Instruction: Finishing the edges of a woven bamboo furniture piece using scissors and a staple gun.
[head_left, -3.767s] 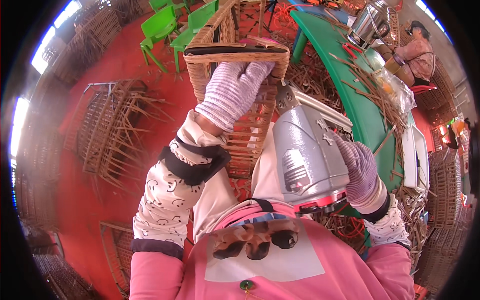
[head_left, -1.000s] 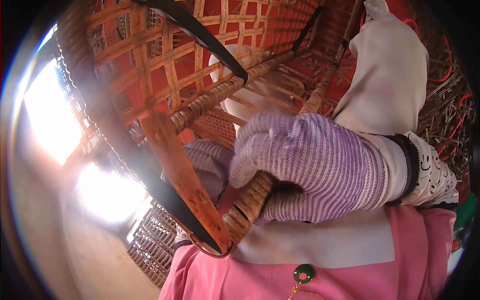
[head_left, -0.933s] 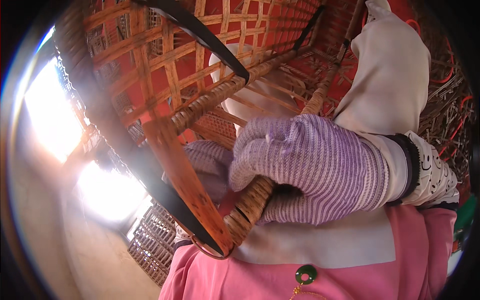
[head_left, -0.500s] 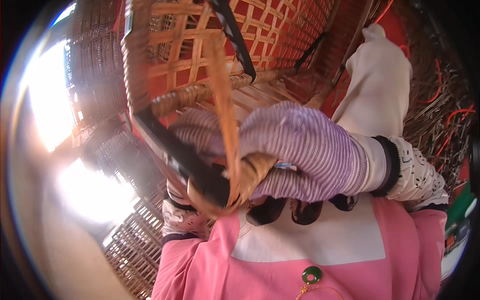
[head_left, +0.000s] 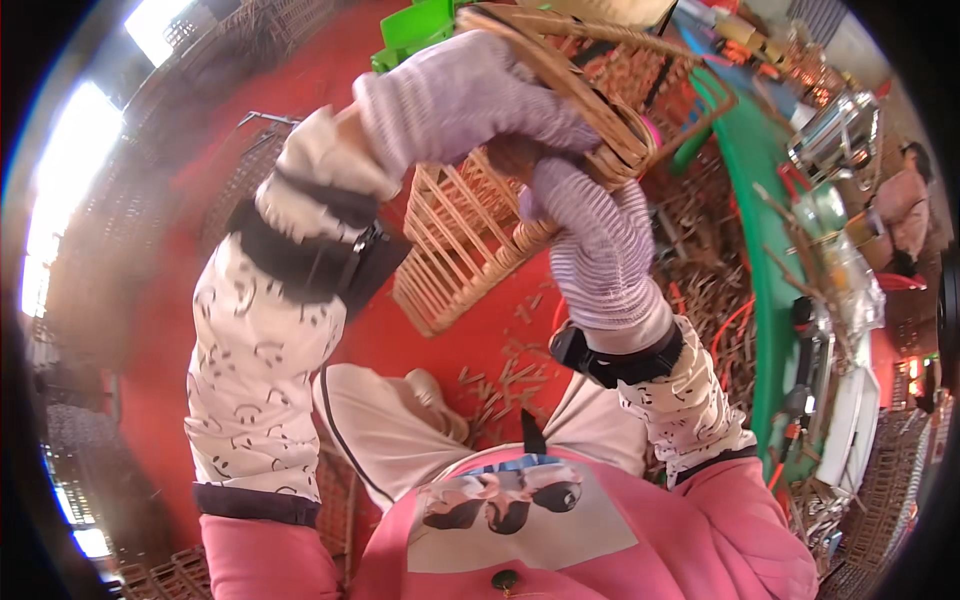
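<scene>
A tan wicker basket (head_left: 465, 262) with slatted sides and a wrapped rim is held up in front of me, tilted. My left hand (head_left: 470, 105), in a lilac-and-white striped knit glove, is closed over its upper rim. Just below and to the right, my right hand (head_left: 600, 240), in a matching glove, grips the basket near the rim's lower corner. The fingers of both hands come close together there and partly hide each other. Whether a small tool is between them I cannot tell.
A green table (head_left: 755, 250) on the right holds jars, tools and a white tray-like piece (head_left: 850, 425). Cane offcuts (head_left: 505, 380) lie on the red floor (head_left: 430, 345). A bright green plastic item (head_left: 415, 30) stands at the back. Another person (head_left: 905, 205) is at far right.
The basket has moved from close in front of my chest to farther out and has turned. Both hands have gone forward with it, and my view has shifted, showing the green table.
</scene>
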